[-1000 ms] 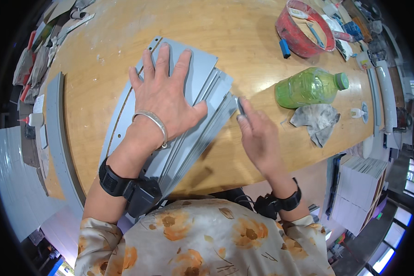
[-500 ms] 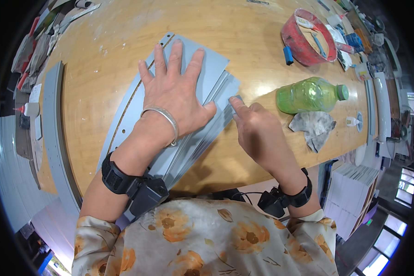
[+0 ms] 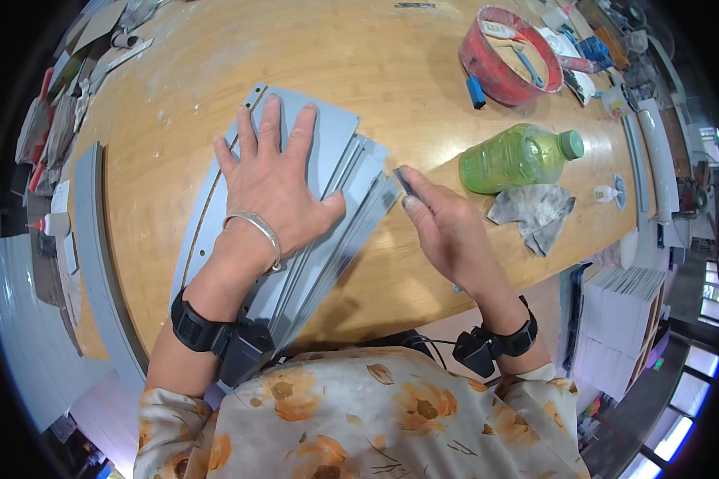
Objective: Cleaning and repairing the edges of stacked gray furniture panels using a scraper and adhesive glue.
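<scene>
A stack of long grey-blue flat panels [image 3: 339,148] lies on the wooden table [image 3: 359,64], angled toward me. My left hand [image 3: 276,188] rests flat on top of the stack, fingers spread, a silver bangle on the wrist. My right hand [image 3: 447,231] is at the stack's right edge, pinching a small dark flat piece [image 3: 403,182] against the panel edges.
A green plastic bottle [image 3: 519,156] lies on its side right of my hand, a crumpled grey rag [image 3: 535,211] below it. A red tub [image 3: 507,56] with tools sits at the back right. A grey curved strip [image 3: 96,263] runs along the left table edge.
My left hand stays pressed on the stack. My right hand with the small dark piece has shifted slightly along the stack's right edge.
</scene>
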The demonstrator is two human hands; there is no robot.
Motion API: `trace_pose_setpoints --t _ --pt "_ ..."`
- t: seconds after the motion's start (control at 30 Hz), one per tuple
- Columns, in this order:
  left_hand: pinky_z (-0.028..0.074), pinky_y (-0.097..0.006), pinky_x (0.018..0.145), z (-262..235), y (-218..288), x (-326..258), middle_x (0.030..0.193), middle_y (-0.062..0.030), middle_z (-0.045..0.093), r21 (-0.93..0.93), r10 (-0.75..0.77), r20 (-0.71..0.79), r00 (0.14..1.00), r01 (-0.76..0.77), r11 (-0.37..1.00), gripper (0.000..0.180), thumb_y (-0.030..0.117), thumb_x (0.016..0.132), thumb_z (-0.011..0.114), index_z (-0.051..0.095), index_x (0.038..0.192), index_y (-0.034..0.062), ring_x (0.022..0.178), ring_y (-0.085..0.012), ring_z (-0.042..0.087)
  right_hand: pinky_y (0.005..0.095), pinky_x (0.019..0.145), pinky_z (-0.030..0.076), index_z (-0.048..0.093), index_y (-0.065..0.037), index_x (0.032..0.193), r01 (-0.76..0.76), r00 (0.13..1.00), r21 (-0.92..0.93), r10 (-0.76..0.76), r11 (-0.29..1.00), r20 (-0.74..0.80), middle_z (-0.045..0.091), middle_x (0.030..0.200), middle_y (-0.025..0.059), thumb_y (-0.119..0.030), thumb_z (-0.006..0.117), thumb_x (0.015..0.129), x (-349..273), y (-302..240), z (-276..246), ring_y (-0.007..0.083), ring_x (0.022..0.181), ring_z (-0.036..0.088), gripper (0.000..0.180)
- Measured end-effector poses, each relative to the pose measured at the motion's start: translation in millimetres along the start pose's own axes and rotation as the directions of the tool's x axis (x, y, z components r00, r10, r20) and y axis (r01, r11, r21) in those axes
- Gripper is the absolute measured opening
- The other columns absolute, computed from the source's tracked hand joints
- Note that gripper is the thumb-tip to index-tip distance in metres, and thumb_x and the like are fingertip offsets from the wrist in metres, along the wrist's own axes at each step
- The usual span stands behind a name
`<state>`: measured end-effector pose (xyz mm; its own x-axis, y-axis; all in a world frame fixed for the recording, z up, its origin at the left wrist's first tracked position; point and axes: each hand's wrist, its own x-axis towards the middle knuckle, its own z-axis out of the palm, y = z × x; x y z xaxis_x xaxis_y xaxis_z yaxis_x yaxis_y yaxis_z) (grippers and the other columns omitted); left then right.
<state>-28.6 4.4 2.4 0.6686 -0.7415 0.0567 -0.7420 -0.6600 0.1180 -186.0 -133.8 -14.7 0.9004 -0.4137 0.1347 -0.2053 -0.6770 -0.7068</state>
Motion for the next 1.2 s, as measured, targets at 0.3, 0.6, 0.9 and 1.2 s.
trace_pose_setpoints --t 0.3,0.6,0.9,1.2 --pt "0.013 -0.061 0.106 1.1 0.0 2.0 0.146 -0.0217 0.024 0.038 0.007 -0.006 1.0 -0.007 0.999 0.091 0.035 0.06 0.068 0.031 0.141 0.015 0.136 -0.0437 0.016 0.0429 0.064 0.045 0.052 0.001 0.117 -0.106 0.994 0.094 0.106 0.99 0.005 0.059 0.077 0.0229 -0.01 0.055 0.087 1.9 7.5 3.1 0.0389 0.071 0.058 0.033" --pt "0.012 -0.061 0.107 -0.5 0.3 0.6 0.145 -0.0233 0.025 0.028 -0.005 0.002 1.0 0.005 1.0 0.091 0.035 0.06 0.068 0.031 0.141 0.0147 0.135 -0.0448 0.017 0.0413 0.068 0.045 0.049 0.001 0.122 -0.07 0.997 0.066 0.067 0.995 0.038 0.058 0.079 0.0223 -0.011 0.054 0.088 -2.9 4.3 14.3 0.0376 0.074 0.057 0.036" --pt "0.011 -0.061 0.107 -0.2 -0.8 0.6 0.144 -0.0229 0.025 0.014 -0.005 -0.001 1.0 0.005 1.0 0.09 0.035 0.06 0.066 0.032 0.141 0.0148 0.135 -0.0448 0.016 0.041 0.065 0.046 0.05 -0.001 0.124 -0.048 0.998 0.007 0.048 0.999 0.034 0.058 0.078 0.0203 -0.011 0.056 0.087 -2.4 3.4 18.6 0.0353 0.072 0.057 0.039" --pt "0.012 -0.062 0.106 1.7 -0.1 1.5 0.144 -0.0227 0.025 0.008 0.002 -0.005 1.0 -0.001 1.0 0.091 0.034 0.059 0.067 0.032 0.141 0.0149 0.135 -0.045 0.016 0.0396 0.064 0.047 0.051 -0.011 0.126 -0.104 0.991 -0.185 0.118 0.977 0.068 0.055 0.081 0.0146 -0.013 0.057 0.088 -12.1 -3.8 28.0 0.0342 0.07 0.057 0.039"
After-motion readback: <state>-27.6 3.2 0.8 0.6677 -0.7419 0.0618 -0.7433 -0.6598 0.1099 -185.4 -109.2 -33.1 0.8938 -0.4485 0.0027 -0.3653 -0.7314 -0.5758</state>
